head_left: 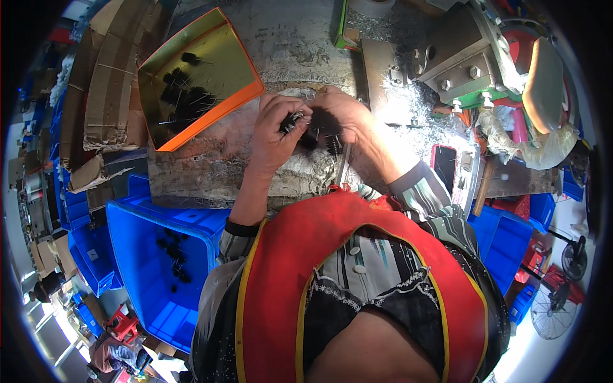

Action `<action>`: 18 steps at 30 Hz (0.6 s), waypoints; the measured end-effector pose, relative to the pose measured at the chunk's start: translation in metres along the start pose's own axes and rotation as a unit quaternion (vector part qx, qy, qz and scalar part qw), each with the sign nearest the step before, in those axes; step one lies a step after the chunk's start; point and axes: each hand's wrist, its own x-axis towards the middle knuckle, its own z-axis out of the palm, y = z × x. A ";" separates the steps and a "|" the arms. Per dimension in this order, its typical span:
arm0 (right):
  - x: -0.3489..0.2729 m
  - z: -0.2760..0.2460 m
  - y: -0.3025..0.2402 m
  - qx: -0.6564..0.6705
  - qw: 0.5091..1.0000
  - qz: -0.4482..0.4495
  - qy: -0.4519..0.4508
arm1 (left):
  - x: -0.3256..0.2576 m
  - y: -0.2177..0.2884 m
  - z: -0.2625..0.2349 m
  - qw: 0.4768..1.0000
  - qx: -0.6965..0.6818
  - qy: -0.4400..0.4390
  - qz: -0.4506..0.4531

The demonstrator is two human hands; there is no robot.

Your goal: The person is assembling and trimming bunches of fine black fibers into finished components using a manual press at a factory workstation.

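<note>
Both hands are close together over the worn workbench. My left hand is closed, its fingers pinched around some small black bristle brushes with thin metal stems. My right hand curls around a larger clump of black bristle brushes, just beside the left. The fingertips of the right hand are partly hidden behind the clump. To the left of my hands, an orange tray with a yellowish inside holds a heap of black wire-stemmed brushes.
A metal machine with bolts stands at the right, beside a flat metal plate. A phone lies near my right forearm. Cardboard flanks the tray. Below the bench edge, a blue bin contains more black brushes.
</note>
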 end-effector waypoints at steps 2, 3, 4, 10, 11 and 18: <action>-0.011 0.003 -0.019 -0.072 0.997 -0.019 0.018 | -0.001 0.006 0.000 0.996 0.019 0.084 0.011; -0.014 0.002 -0.025 -0.144 0.988 -0.037 0.038 | -0.003 0.006 -0.002 0.996 0.019 0.083 0.011; -0.012 -0.003 -0.026 -0.143 0.988 -0.037 0.037 | -0.005 0.008 -0.007 0.989 -0.034 0.138 -0.034; 0.008 -0.007 -0.015 -0.545 0.712 -0.420 0.144 | -0.013 0.008 -0.022 0.960 -0.002 0.265 -0.086; 0.007 -0.002 -0.013 -0.578 0.690 -0.410 0.149 | -0.014 0.005 -0.024 0.967 0.127 0.220 -0.033; 0.012 0.006 0.027 -0.714 0.570 -0.404 0.041 | -0.037 -0.011 -0.001 0.958 0.186 0.218 -0.005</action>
